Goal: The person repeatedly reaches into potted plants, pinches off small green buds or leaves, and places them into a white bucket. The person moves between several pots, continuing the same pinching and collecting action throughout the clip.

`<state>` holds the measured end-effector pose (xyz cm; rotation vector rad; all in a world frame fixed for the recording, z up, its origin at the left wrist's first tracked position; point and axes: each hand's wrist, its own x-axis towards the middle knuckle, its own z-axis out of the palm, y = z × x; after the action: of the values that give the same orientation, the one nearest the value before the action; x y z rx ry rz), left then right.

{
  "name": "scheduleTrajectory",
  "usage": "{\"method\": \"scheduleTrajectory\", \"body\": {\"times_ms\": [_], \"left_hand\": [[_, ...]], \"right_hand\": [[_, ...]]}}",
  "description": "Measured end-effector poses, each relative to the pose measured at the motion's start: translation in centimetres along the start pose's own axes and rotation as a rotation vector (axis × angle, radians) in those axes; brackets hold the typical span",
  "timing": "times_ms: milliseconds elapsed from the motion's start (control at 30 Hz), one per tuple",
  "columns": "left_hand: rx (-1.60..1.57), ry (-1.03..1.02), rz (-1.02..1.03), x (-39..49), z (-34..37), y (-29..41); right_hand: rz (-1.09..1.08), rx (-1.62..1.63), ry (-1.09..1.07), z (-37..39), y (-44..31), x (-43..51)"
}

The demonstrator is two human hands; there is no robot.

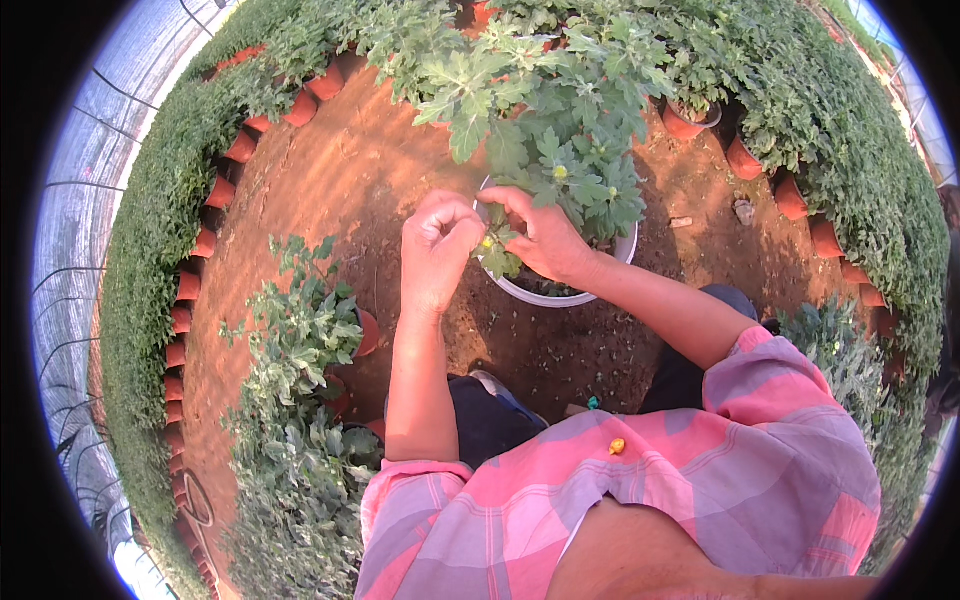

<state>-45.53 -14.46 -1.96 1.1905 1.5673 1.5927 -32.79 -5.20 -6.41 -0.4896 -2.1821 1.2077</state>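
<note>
A leafy green chrysanthemum plant (555,120) with small yellow-green buds stands before me in a white-rimmed pot (566,300). My left hand (441,244) is at the pot's left side, its fingers curled with thumb and forefinger close together; whether something is pinched between them cannot be made out. Just to its right, my right hand (544,232) has its thumb and forefinger around a small budded shoot (496,247) of the plant. The shoot lies between the two hands, close to the pot's rim. The lower stems are hidden by leaves and my right hand.
Rows of potted plants in red pots curve along the left (187,285) and right (825,238). More potted plants (300,322) stand near my left arm. A hose (199,502) lies at lower left. Stones (744,211) rest on the bare soil to the right.
</note>
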Motion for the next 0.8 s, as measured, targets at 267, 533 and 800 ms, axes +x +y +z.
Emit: {"method": "scheduleTrajectory", "body": {"times_ms": [267, 533, 800], "left_hand": [[-0.302, 0.161, -0.140, 0.1, -0.8, 0.2], [0.135, 0.049, 0.148, -0.1, 0.2, 0.4], [0.098, 0.094, 0.078, 0.2, 0.7, -0.8]], "right_hand": [[0.055, 0.075, 0.019, 0.3, 0.9, 0.4], [0.130, 0.140, 0.056, -0.1, 0.5, 0.7], [0.248, 0.197, -0.033, -1.0, -0.8, 0.5]]}}
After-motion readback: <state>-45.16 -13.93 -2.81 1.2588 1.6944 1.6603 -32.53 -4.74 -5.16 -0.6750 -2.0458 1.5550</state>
